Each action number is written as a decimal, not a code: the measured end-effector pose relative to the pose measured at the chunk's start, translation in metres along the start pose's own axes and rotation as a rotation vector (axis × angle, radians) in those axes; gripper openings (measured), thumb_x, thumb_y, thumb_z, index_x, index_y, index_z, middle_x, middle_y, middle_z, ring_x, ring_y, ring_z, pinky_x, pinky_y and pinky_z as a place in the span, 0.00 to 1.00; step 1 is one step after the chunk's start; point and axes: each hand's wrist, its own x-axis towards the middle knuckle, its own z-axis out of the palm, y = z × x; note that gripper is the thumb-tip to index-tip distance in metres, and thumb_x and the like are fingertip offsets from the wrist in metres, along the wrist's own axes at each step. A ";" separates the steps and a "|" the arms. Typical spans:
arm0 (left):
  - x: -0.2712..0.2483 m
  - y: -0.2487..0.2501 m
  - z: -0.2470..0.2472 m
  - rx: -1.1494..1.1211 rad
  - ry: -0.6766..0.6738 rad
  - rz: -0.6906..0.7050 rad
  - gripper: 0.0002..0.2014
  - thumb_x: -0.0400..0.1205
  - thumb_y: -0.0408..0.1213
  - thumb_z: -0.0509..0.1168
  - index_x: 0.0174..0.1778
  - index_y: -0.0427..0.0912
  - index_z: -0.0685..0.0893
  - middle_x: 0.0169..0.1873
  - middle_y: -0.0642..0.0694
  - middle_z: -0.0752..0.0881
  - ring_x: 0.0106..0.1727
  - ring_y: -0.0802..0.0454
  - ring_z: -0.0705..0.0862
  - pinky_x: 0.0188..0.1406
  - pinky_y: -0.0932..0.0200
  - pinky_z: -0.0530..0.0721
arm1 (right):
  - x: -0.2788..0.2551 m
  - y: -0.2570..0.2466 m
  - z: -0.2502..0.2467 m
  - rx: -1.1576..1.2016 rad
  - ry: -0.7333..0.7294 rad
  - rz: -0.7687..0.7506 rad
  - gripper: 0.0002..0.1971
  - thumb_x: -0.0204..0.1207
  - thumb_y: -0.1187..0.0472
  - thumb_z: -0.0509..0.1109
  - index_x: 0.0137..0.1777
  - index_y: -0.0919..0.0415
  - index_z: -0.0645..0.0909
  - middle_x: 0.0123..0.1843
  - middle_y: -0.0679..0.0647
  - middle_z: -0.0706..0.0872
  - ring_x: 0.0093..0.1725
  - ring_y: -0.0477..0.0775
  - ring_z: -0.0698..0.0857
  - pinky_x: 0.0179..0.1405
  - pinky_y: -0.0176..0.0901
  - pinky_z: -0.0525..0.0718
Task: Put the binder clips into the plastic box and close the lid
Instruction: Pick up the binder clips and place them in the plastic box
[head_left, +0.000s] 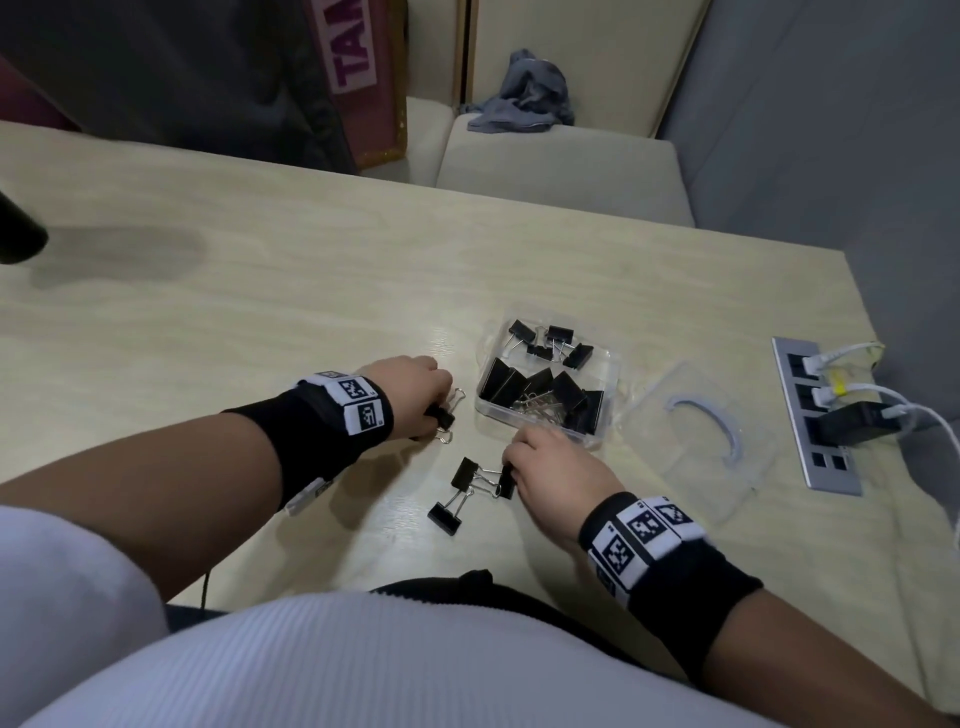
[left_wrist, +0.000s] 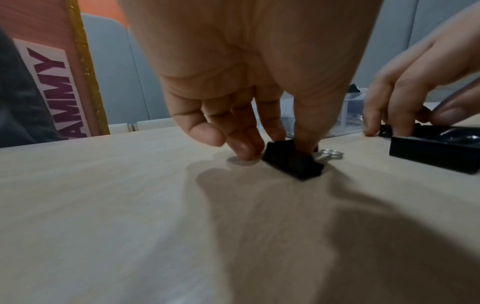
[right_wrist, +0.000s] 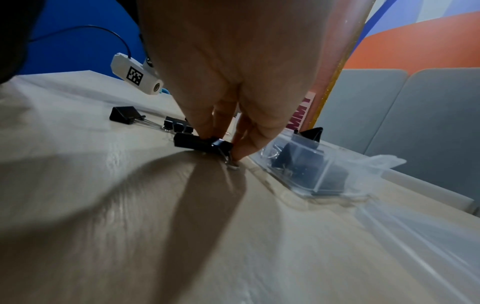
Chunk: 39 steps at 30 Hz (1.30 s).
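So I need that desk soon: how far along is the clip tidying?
Roughly two thirds done. The plastic box already holds about a dozen binder clips. In hand: the left hand pinches one clip on the table, the right hand pinches another. Left: two loose clips, then fitting the lid, which lies beside the box.

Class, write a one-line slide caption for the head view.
Both hands, left hand and right hand, each pinch a binder clip beside the open plastic box.
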 end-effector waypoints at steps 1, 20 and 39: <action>0.001 0.002 0.000 0.014 0.002 -0.002 0.12 0.75 0.43 0.67 0.53 0.44 0.80 0.53 0.44 0.80 0.52 0.41 0.83 0.38 0.54 0.77 | 0.000 0.001 0.001 0.007 0.007 0.012 0.09 0.80 0.64 0.63 0.57 0.58 0.80 0.58 0.54 0.79 0.58 0.56 0.77 0.52 0.51 0.84; 0.027 -0.008 -0.047 -0.143 0.111 -0.168 0.15 0.73 0.47 0.70 0.53 0.44 0.83 0.49 0.43 0.86 0.44 0.44 0.80 0.49 0.48 0.86 | 0.022 0.043 -0.074 0.593 0.615 0.398 0.06 0.77 0.59 0.70 0.53 0.53 0.82 0.53 0.49 0.77 0.43 0.42 0.82 0.50 0.38 0.83; 0.022 0.006 -0.041 -0.172 0.105 -0.087 0.11 0.78 0.42 0.63 0.54 0.47 0.82 0.52 0.43 0.86 0.53 0.43 0.84 0.50 0.52 0.81 | -0.006 -0.006 -0.022 0.089 -0.017 -0.073 0.13 0.80 0.52 0.62 0.63 0.48 0.79 0.62 0.47 0.79 0.63 0.52 0.74 0.63 0.52 0.76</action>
